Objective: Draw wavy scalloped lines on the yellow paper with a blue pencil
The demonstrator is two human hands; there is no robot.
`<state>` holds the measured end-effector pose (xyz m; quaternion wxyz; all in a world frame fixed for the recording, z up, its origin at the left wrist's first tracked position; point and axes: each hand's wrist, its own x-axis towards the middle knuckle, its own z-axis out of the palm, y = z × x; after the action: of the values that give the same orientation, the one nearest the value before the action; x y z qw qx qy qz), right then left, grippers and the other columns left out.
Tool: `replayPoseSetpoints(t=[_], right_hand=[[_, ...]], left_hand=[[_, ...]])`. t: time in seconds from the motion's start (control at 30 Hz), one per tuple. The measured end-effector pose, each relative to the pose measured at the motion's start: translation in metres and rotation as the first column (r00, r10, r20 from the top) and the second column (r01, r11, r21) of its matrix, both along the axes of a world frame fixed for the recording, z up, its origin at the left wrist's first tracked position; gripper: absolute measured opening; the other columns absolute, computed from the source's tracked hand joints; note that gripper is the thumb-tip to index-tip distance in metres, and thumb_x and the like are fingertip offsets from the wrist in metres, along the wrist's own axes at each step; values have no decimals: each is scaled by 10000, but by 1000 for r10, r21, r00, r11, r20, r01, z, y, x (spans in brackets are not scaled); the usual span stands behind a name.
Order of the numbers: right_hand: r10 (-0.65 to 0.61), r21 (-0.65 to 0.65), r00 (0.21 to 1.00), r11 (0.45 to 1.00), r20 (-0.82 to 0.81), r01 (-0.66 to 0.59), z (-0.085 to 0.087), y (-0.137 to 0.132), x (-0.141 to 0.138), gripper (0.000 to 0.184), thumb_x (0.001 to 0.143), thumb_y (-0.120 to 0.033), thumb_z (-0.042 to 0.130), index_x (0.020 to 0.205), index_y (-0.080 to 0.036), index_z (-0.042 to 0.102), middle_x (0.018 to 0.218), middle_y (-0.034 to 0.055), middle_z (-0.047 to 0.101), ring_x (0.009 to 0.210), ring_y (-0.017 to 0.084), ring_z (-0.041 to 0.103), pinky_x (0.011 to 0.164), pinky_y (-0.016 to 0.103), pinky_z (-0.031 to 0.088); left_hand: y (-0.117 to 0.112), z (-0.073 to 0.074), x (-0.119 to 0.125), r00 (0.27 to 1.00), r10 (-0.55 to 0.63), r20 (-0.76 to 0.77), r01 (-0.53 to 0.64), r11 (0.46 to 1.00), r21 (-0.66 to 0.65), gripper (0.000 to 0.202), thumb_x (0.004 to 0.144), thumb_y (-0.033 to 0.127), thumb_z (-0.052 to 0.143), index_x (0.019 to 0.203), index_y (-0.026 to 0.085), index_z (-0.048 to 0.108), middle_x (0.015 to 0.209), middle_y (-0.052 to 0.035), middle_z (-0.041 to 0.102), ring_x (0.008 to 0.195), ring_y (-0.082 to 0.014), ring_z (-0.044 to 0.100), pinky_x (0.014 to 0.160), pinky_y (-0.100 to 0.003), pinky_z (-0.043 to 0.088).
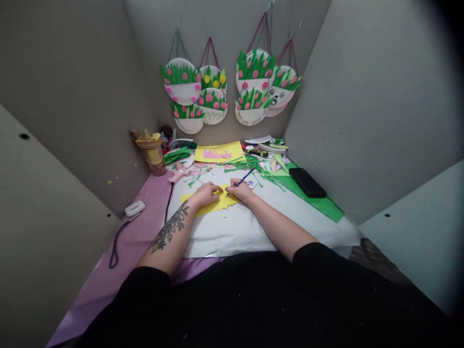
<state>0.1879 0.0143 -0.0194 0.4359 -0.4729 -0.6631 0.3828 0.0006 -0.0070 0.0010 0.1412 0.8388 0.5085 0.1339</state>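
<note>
A yellow sheet of paper [206, 208] with a jagged, cut lower edge lies on the white table covering. My left hand [206, 194] rests on the sheet, fingers loosely bent and a little apart, the thumb low. Between the fingers of my right hand [240, 190] is a slim dark blue pencil [245, 177], slanting up to the right, its lower end at the yellow paper. Any marks on the paper are too small to make out. Just right of that hand is a small white piece with a blue drawing [251, 184].
Green paper strips [239, 166], a pink glue gun [179, 174] and a yellow sheet with a pink cutout [220, 152] lie behind. A black phone [307, 182] is at right, a white case [135, 208] and cup [155, 157] at left. Decorated paper plates [183, 92] hang on the wall.
</note>
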Motion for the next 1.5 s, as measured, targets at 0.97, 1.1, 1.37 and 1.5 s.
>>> replayPoseSetpoints(t=[0.97,1.1,1.37,1.5], right_hand=[[-103,6,995,995,-3,103,-4,0,6,179,535,-224,542,517,-200,366,474,-68,351,494,87,327,452,221,241],[-119,10,993,993,-7,119,-7,2,6,166,546,-232,530,526,-203,368,478,-67,352,501,93,342,460,222,263],[-151,37,988,988,13,150,-6,4,7,159,561,-238,525,534,-205,372,483,-65,350,511,98,347,465,223,268],[-165,44,986,985,8,164,-7,5,6,167,568,-242,531,534,-204,372,482,-66,352,509,97,347,466,222,267]], left_hand=[[2,-1,-1,1000,-8,22,8,1000,4,395,732,233,539,1106,237,667,1027,-65,598,962,-203,585,949,-303,427],[1,0,-1,1000,-8,20,8,1000,5,397,731,238,538,1107,242,666,1023,-63,598,951,-203,588,946,-310,430],[1,1,-1,1000,-5,24,5,1000,-4,407,728,243,531,1112,237,664,1026,-62,597,962,-200,583,944,-303,429],[1,0,-1,1000,-8,25,8,1000,-1,400,731,251,535,1110,232,665,1020,-65,596,943,-199,587,927,-300,437]])
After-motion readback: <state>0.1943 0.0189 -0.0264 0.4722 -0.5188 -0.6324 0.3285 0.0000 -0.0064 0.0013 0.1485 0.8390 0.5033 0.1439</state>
